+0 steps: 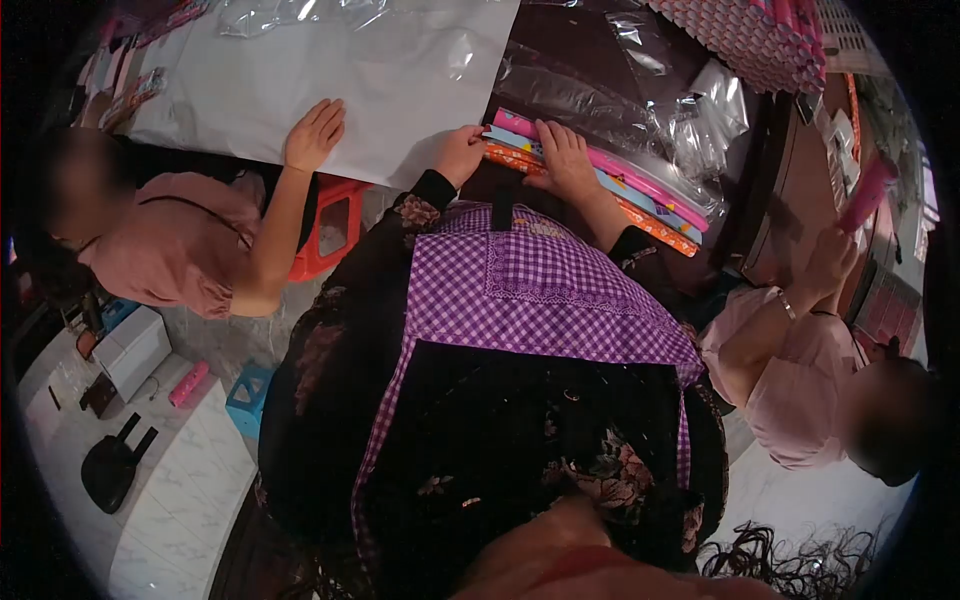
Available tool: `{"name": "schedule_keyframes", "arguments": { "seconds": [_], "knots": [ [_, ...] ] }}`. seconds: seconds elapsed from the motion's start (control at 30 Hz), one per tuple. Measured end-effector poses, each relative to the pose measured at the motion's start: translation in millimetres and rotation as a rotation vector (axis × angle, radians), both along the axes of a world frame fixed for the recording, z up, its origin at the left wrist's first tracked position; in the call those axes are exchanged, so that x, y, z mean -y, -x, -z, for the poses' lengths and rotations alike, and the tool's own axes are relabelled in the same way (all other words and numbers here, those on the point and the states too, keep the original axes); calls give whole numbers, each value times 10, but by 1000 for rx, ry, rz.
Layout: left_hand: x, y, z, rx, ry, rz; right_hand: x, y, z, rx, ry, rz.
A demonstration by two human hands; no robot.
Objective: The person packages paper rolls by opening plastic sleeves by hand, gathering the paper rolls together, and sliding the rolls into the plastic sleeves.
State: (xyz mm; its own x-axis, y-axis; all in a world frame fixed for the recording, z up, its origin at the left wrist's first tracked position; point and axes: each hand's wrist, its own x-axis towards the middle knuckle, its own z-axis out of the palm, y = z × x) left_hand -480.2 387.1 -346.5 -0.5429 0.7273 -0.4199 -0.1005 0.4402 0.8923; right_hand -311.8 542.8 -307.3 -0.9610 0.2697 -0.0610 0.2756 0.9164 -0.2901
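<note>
Several patterned rolls that look like wrapping paper, a pink roll [650, 180], a light blue roll [640, 205] and an orange roll [655, 228], lie side by side at the table's near edge. My right hand [568, 165] lies across them, fingertips over the pink roll and thumb by the orange one. At their left ends, the curled fingers of my left hand [462, 155] close on the roll ends; the fingertips are partly hidden. Shiny clear plastic [690, 140] covers part of the table just beyond the rolls.
A white sheet [400, 80] covers the table's left part, with a co-worker's hand [316, 135] on it. Another co-worker's hand [835, 255] holds a pink roll [870, 195] at right. Stacked pink rolls [750, 40] stand at the back. A red stool [332, 225] stands at left.
</note>
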Motion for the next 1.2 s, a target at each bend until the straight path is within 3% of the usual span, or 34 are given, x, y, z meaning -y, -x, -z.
{"name": "schedule_keyframes", "arguments": {
  "seconds": [0.07,0.13,0.27,0.33,0.53,0.67,0.73,0.83,1.17,1.2],
  "knots": [
    [8,54,-13,46,25,75,-1,19,0,-9,8,-1],
    [5,63,-87,259,39,-8,4,10,12,0,-16,-2],
    [-75,102,23,47,202,145,7,-7,33,-21,-7,-8],
    [-95,-32,-63,-2,-9,-78,5,-1,41,-23,13,8],
    [-100,-57,-121,-127,41,-78,-2,10,51,33,23,20],
    [-111,-43,-169,-63,62,-87,-6,10,31,31,46,23],
    [-122,13,-67,-57,166,64,-14,12,23,26,53,12],
    [-126,1,43,-94,133,100,3,17,50,33,35,6],
    [-109,11,105,-79,92,57,-1,0,67,-4,34,-5],
    [-99,42,115,65,71,26,-1,2,62,-8,30,-7]
  ]
}}
